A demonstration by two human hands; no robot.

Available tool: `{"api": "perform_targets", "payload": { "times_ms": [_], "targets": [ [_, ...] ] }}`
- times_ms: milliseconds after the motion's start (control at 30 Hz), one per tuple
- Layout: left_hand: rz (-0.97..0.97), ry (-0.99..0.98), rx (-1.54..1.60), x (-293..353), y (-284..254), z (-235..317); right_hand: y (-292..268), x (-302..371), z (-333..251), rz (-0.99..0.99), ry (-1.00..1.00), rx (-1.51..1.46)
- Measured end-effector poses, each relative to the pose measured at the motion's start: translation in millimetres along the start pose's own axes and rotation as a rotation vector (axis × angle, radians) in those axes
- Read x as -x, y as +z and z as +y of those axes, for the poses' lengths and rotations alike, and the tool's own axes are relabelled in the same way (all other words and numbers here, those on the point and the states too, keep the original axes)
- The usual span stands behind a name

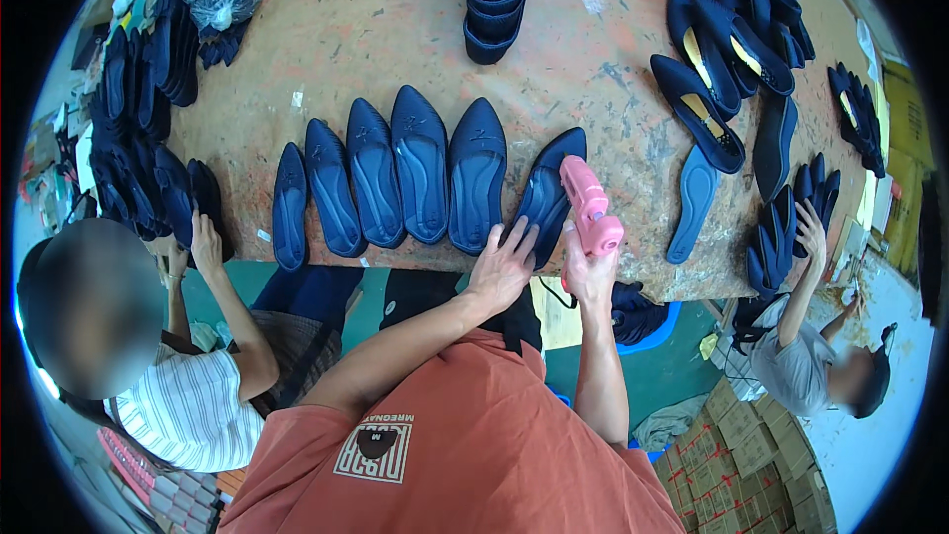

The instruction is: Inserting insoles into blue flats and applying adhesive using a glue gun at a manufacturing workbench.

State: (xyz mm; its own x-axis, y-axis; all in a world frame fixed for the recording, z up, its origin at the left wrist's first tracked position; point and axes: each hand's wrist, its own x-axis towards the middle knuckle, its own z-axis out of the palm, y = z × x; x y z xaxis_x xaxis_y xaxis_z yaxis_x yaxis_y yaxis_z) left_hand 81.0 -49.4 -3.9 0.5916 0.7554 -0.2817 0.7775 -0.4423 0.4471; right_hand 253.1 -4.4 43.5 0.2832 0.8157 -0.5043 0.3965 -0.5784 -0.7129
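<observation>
Six dark blue pointed flat shoes stand in a row along the near table edge, toes away from me. The rightmost shoe (541, 196) leans to the right. My left hand (502, 267) lies over its heel end with fingers stretched and apart, close to the neighbouring flat shoe (477, 173). My right hand (590, 272) is wrapped round a pink pistol-shaped tool (590, 203), its front end over the right side of the rightmost shoe's toe. What the tool does to the shoe cannot be made out.
A stack of nested shoes (489, 0) stands at the far middle of the worn table (386, 49). Loose shoes (707, 49) and a blue insole (695, 203) lie right. Co-workers sit left (188, 405) and right (806, 366), each with a hand at shoes. Cardboard boxes (736, 455) stand lower right.
</observation>
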Motion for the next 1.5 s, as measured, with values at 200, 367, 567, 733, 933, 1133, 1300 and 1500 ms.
{"api": "perform_targets", "payload": {
  "times_ms": [200,367,567,733,933,1133,1300,1500],
  "targets": [
    [-0.012,-0.017,-0.007,1,5,-2,4,3,-2,0.117,-0.054,-0.027],
    [-0.005,-0.012,-0.002,0,4,-2,3,7,1,0.108,0.006,0.023],
    [-0.007,-0.019,0.036,0,1,-1,7,13,-13,-0.007,0.03,0.067],
    [-0.012,-0.019,0.038,0,2,-2,4,12,-9,0.015,0.019,0.086],
    [0.032,-0.022,0.031,5,5,-8,1,15,-6,0.107,0.04,0.098],
    [0.134,-0.032,0.031,12,15,-10,-15,28,40,0.332,-0.255,-0.306],
    [0.07,-0.075,-0.022,31,7,-28,-37,48,4,0.243,-0.125,-0.301],
    [-0.002,-0.133,0.028,61,3,-50,-29,54,-5,0.219,-0.202,-0.311]
  ]
}}
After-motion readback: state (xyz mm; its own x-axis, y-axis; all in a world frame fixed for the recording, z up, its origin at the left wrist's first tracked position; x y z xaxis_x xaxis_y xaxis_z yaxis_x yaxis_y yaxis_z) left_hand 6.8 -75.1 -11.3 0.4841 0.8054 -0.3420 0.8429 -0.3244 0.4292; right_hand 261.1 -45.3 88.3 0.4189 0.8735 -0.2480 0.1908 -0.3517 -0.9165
